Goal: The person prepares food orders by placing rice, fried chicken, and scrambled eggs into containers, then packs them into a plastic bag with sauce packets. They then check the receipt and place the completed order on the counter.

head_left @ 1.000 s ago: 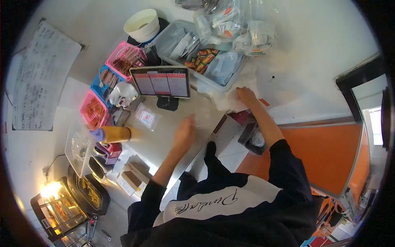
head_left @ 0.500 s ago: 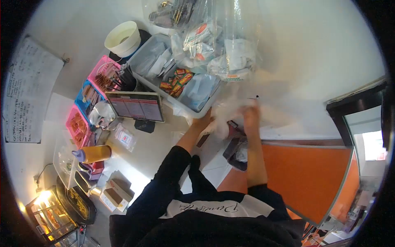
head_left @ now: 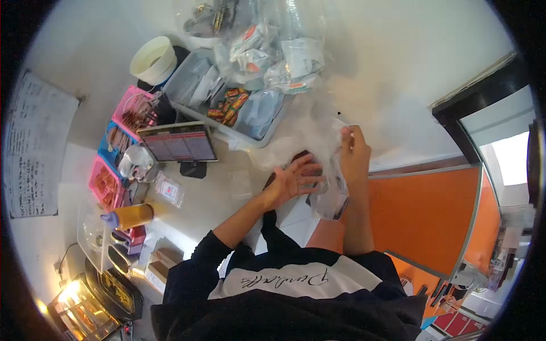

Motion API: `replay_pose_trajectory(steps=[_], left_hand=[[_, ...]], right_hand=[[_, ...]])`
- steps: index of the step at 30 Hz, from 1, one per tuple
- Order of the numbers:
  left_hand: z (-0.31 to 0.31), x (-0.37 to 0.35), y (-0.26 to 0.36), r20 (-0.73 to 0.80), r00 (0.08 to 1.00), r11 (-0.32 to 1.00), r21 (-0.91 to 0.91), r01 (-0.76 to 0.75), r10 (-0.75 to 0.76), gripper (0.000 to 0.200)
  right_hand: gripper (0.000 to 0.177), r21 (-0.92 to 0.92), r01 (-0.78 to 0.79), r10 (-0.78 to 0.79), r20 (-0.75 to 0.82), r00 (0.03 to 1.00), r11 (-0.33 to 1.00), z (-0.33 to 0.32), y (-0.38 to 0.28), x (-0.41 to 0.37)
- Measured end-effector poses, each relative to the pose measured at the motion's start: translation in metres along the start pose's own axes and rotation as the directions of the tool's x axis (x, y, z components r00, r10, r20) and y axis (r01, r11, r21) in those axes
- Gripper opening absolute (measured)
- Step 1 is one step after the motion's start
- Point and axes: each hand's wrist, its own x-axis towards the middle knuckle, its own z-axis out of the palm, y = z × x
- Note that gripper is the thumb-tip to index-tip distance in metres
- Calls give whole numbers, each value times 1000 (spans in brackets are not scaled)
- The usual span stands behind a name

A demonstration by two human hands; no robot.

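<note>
A clear plastic bag (head_left: 327,196) hangs between my two hands. My left hand (head_left: 293,182) has its fingers spread, beside the bag's left side and holding nothing. My right hand (head_left: 355,150) is raised on the right, its fingers pinched on the upper edge of the bag. Something dark shows behind the thin plastic; I cannot make out what it is. Just up and left of the bag stands a grey divided bin (head_left: 250,139) with red and orange sachets (head_left: 229,106) and clear plastic packs.
Full plastic bags (head_left: 296,65) hang above the bin. A tablet (head_left: 177,145) on a stand, pink baskets (head_left: 107,183), an orange bottle (head_left: 135,216) and a white bowl (head_left: 153,61) are to the left. An orange panel (head_left: 424,219) is at the right.
My left hand has moved away from the bin's corner and spread its fingers. The plastic bag now hangs lower and more opened out beside my right hand. The view has shifted slightly.
</note>
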Motion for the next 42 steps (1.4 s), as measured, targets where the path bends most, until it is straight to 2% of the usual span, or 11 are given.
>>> replay_pose_trajectory(steps=[7,12,15,18,24,29,32,34,36,40,42], left_hand=[[5,-81,7,-441,875,885,464,32,200,48],[-39,-204,64,-589,603,723,690,29,539,20],[-29,-264,83,-96,275,-39,893,449,957,13],[11,-315,76,-98,208,-68,743,666,973,16],[61,-385,27,-781,455,512,624,590,427,21],[16,-417,-27,-622,419,666,744,53,661,27],[-6,-466,-24,-513,366,385,846,369,777,12],[9,-512,7,-465,37,334,685,647,884,9],[14,-546,20,-356,-123,351,696,626,926,21],[17,-534,26,-316,-42,305,861,408,948,33],[23,-505,20,-495,118,318,704,635,861,33]], right_hand=[[29,434,-150,-171,616,769,888,48,-34,-62],[27,268,27,-231,770,595,963,64,-46,-94],[17,351,-49,-282,821,497,935,101,-58,-130],[14,370,-236,-247,870,426,898,140,-78,-171],[14,361,-409,-124,856,502,838,193,-115,-270],[16,314,-595,-263,949,174,739,212,-125,-331],[13,418,-183,-316,854,412,890,206,-122,-327],[19,274,437,-507,291,811,857,207,-95,-285],[20,260,349,-400,177,899,900,162,-139,-279],[11,501,379,-539,221,813,778,164,-179,-313],[11,373,558,-663,276,696,741,178,-180,-318]])
